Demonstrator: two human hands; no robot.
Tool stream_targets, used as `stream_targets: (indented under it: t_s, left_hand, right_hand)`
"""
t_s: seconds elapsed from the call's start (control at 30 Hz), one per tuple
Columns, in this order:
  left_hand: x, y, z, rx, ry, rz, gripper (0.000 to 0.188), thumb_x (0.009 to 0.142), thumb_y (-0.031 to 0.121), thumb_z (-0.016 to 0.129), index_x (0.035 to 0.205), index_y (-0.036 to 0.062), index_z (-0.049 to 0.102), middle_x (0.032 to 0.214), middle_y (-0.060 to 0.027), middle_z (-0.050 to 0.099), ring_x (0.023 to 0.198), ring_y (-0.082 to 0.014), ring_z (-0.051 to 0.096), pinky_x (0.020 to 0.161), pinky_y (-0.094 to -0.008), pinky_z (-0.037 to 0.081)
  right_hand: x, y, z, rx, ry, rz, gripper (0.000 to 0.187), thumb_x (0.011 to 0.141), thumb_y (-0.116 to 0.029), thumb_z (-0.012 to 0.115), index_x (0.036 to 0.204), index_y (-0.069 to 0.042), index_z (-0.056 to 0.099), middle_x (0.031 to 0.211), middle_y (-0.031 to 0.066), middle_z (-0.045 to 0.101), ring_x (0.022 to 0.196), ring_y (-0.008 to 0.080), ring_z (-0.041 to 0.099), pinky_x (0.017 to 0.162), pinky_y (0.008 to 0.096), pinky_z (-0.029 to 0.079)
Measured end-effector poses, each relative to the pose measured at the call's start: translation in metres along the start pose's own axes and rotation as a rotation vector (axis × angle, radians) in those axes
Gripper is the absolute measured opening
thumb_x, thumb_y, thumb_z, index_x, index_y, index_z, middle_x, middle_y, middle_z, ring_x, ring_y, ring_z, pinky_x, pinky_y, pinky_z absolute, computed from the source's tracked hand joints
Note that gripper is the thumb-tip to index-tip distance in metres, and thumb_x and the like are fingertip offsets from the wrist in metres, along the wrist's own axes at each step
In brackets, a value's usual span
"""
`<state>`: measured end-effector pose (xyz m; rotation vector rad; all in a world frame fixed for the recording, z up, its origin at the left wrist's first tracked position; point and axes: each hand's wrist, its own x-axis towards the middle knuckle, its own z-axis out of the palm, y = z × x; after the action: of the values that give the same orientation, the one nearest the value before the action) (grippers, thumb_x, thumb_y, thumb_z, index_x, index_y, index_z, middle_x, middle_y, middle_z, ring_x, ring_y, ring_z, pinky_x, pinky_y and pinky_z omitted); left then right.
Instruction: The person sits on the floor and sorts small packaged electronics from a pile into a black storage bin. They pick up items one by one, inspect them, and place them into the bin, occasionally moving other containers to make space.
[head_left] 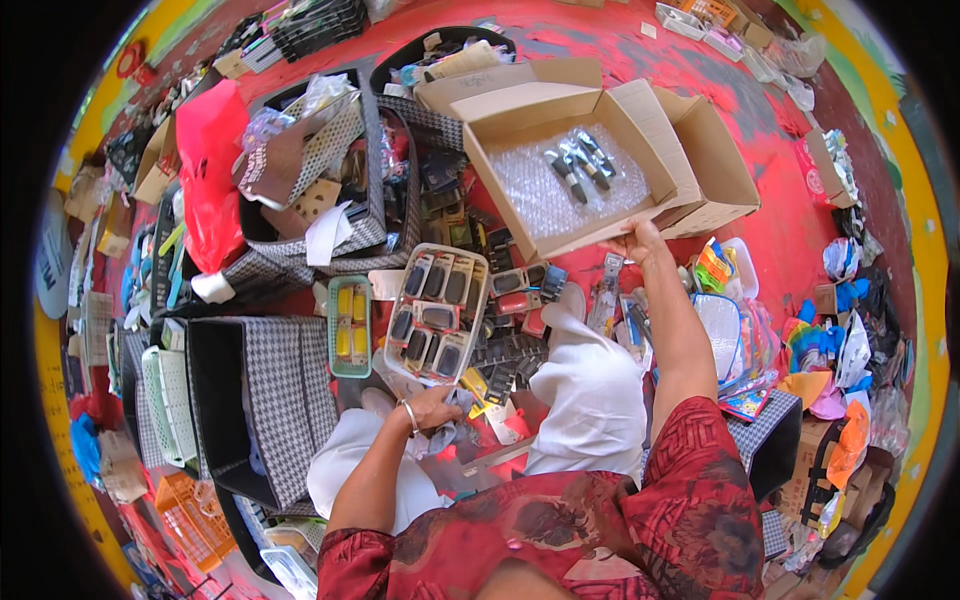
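Note:
My right hand [638,242] grips the near lower edge of an open cardboard box [520,212], which is tilted toward me. Inside, several dark, pen-like items [581,166] lie on bubble wrap [625,190]. My left hand [430,410], with a bracelet at the wrist, is closed just below a white plastic basket [398,290]. Crumpled greyish plastic [450,432] lies by its fingers; what they hold is not clear. Rows of dark oval items in clear packs [438,317] fill the basket. Beside it stands a green basket [333,372] with yellow packs.
A second cardboard box [715,180] stands right behind the held one. Checked fabric bins [285,400] and a heaped bin [375,225] crowd the left. Small dark packs [505,350] cover the floor between my legs. Bagged goods [745,345] pile up at right.

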<state>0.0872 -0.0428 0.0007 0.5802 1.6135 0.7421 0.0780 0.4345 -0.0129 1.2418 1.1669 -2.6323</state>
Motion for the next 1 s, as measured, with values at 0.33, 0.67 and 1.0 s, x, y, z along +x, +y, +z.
stream_targets:
  t_s: [0.33, 0.67, 1.0]
  left_hand:
    - [0.015, -0.014, 0.006, -0.048, -0.006, -0.112, 0.036, 0.067, 0.019, 0.057, 0.097, 0.0001, 0.055, 0.083, -0.01, 0.059, 0.078, -0.0188, 0.055, 0.074, -0.0298, 0.044]
    - [0.009, 0.001, 0.007, -0.067, -0.056, -0.131, 0.031, 0.069, 0.011, 0.056, 0.099, 0.0012, 0.053, 0.085, -0.0051, 0.057, 0.078, -0.0136, 0.053, 0.071, -0.0284, 0.045]
    - [0.008, 0.018, -0.006, -0.739, 0.569, 0.001, 0.041, 0.075, 0.012, 0.058, 0.115, 0.0061, 0.05, 0.098, -0.0042, 0.056, 0.089, -0.013, 0.052, 0.08, -0.0282, 0.042]
  right_hand:
    - [-0.002, 0.062, -0.1, -0.021, 0.173, 0.149, 0.033, 0.071, -0.005, 0.043, 0.103, 0.004, 0.046, 0.098, 0.0224, 0.056, 0.089, 0.0368, 0.058, 0.077, 0.0522, 0.05]
    - [0.077, 0.121, -0.158, 0.246, 0.198, 0.123, 0.036, 0.088, -0.024, 0.04, 0.114, 0.001, 0.043, 0.118, 0.0189, 0.047, 0.108, 0.0381, 0.047, 0.083, 0.0529, 0.046]
    - [-0.001, 0.046, -0.051, -0.457, 0.264, -0.111, 0.031, 0.084, -0.021, 0.051, 0.112, -0.007, 0.05, 0.097, 0.0098, 0.059, 0.081, 0.0188, 0.057, 0.066, 0.0321, 0.047]
